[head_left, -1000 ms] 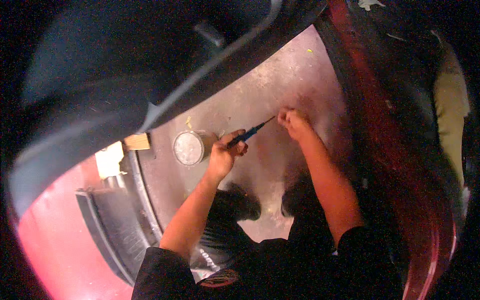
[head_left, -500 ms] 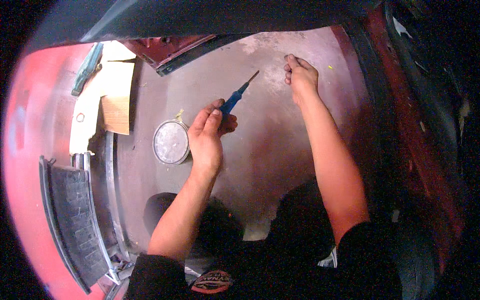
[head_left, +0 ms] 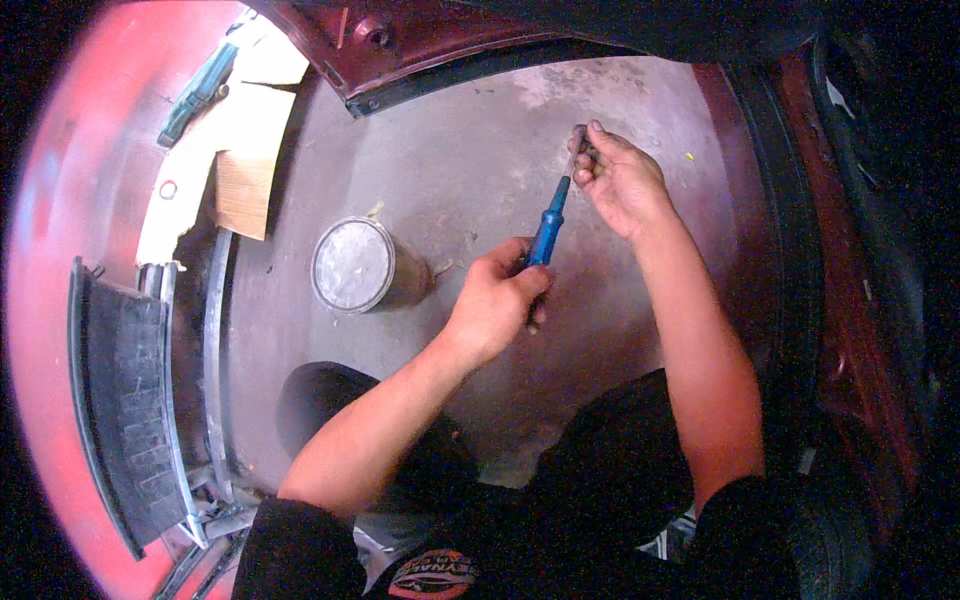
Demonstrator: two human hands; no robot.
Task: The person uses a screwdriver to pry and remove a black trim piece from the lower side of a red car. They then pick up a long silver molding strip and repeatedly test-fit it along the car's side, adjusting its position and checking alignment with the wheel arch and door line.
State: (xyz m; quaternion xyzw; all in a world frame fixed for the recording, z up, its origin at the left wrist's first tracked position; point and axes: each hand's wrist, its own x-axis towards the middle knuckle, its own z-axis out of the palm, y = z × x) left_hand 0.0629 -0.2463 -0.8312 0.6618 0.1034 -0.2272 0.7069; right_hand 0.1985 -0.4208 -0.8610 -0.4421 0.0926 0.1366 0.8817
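My left hand (head_left: 500, 300) is closed round the blue handle of a screwdriver (head_left: 545, 238), whose shaft points up and slightly right. At the far end of that shaft, my right hand (head_left: 622, 178) has its thumb and fingers bent together. A small dark piece shows at these fingertips; whether it is the screwdriver's tip or a separate part I cannot tell. Both hands are held in the air over the floor. Left of my left hand, a round can with a grey, smeared lid (head_left: 354, 265) stands on the floor.
A dark red body panel (head_left: 400, 40) with a black lower edge hangs across the top. Cardboard pieces (head_left: 255, 190), a teal tool (head_left: 200, 92) and a black ribbed panel (head_left: 125, 400) lie at the left. A dark red sill (head_left: 850, 330) runs down the right.
My left hand has moved right and turned the screwdriver more upright. Its end now meets my right hand's fingers, which were apart from it. The view has shifted a little.
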